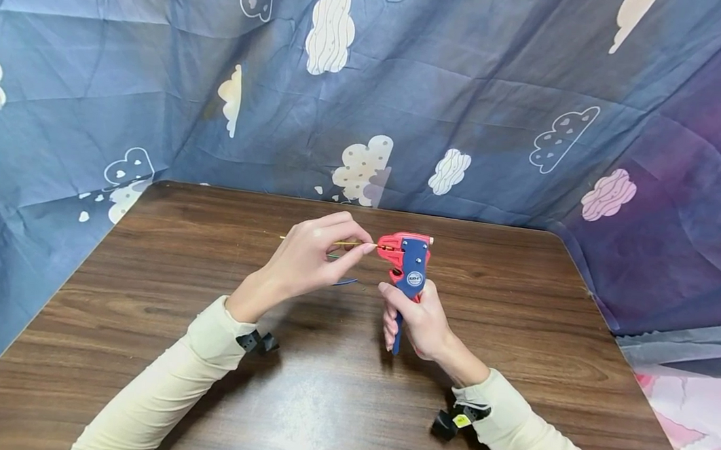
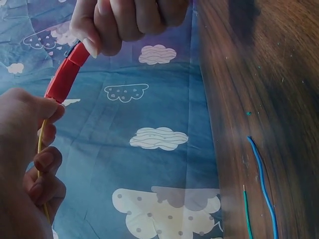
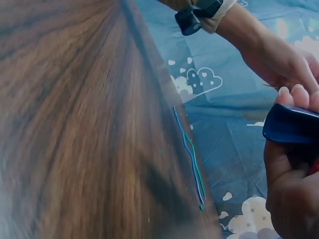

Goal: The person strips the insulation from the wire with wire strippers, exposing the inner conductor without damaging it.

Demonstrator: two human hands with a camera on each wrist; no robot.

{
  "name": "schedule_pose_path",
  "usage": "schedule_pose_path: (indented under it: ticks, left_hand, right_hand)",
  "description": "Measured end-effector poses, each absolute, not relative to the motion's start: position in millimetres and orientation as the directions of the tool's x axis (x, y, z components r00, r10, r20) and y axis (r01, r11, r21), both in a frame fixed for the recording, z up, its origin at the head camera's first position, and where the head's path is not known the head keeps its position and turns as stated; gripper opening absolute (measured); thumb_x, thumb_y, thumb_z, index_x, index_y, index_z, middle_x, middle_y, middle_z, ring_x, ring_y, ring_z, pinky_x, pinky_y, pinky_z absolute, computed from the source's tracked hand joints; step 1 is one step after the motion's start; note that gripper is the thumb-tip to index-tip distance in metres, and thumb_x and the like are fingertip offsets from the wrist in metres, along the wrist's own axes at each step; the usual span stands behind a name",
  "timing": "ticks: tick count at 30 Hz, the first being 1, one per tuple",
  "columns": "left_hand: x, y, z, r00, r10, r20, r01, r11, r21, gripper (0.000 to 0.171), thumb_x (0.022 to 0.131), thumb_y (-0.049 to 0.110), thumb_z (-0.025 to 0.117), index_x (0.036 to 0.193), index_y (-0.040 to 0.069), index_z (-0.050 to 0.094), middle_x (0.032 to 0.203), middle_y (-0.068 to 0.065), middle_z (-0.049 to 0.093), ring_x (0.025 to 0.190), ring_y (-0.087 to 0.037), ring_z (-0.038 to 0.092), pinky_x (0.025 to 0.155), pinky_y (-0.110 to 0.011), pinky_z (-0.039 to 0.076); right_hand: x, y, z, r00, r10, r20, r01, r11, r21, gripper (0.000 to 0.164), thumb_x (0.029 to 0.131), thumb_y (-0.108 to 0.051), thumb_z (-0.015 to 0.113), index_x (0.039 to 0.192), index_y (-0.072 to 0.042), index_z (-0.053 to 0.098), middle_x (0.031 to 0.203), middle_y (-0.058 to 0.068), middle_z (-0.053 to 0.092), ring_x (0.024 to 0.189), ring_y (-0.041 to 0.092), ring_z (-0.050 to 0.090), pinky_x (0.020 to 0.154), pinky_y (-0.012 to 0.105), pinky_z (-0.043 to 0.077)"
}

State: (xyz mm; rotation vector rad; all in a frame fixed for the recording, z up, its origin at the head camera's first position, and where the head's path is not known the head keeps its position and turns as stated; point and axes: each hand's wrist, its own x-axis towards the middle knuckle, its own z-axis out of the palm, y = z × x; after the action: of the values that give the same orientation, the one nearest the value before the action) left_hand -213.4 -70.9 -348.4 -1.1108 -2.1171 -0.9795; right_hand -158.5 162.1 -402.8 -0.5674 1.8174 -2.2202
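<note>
My left hand [image 1: 310,253] pinches a thin yellow wire [image 2: 41,139] between thumb and fingers, close to the wire's front end. That end runs into the red nose of a wire stripper [image 1: 415,256] with a blue body. Around the stripper's handles, my right hand [image 1: 424,323] keeps its fingers curled, the thumb along the near side. The wire's tail sticks out behind the left hand in the head view. Both hands are raised over the wooden table, and the left fingertips are right at the stripper's mouth.
On the wooden table [image 1: 167,296] lie a blue wire [image 2: 265,181] and a green wire [image 2: 246,214], side by side beneath the left hand. Small green scraps [image 2: 248,113] are scattered near them. A blue cloud-patterned cloth [image 1: 268,111] hangs behind the table's far edge.
</note>
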Motion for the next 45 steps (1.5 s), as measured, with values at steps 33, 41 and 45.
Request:
schedule_pose_path:
  ticks: [33,41,45]
  left_hand:
    - [-214.0,-72.3,-349.1,-0.499,0.437,0.749,0.849,0.421,0.320,0.009,0.102,0.025,0.076,0.106,0.022,0.083,0.090,0.013,0.070,0.068,0.000,0.051,0.063,-0.021,0.044]
    - [-214.8,-73.4,-348.5,-0.496,0.424,0.758,0.843,0.445,0.303,0.008,0.101,0.027,0.077,0.104,0.024,0.084,0.087,0.014,0.069,0.065,-0.001,0.049,0.061,-0.021,0.041]
    - [-215.1,-73.7,-348.2,-0.485,0.411,0.772,0.845,0.447,0.293,0.007,0.101,0.028,0.078,0.103,0.024,0.084,0.086,0.014,0.069,0.065,-0.001,0.049,0.061,-0.021,0.041]
  right_hand:
    - [-160.7,165.7,-401.0,-0.845,-0.515,0.143,-0.007,-0.256,-0.967,0.036,0.114,-0.017,0.051,0.083,0.001,0.056,0.068,0.008,0.069,0.058,0.022,0.074,0.066,0.055,0.066]
    - [-161.7,168.4,-401.4,-0.844,-0.521,0.129,-0.006,-0.231,-0.973,0.039,0.114,-0.019,0.050,0.081,0.002,0.054,0.066,0.007,0.066,0.056,0.022,0.071,0.061,0.051,0.065]
    - [-160.9,168.8,-401.1,-0.849,-0.514,0.121,-0.007,-0.218,-0.976,0.042,0.114,-0.021,0.050,0.079,0.002,0.053,0.064,0.006,0.063,0.054,0.022,0.068,0.058,0.050,0.063]
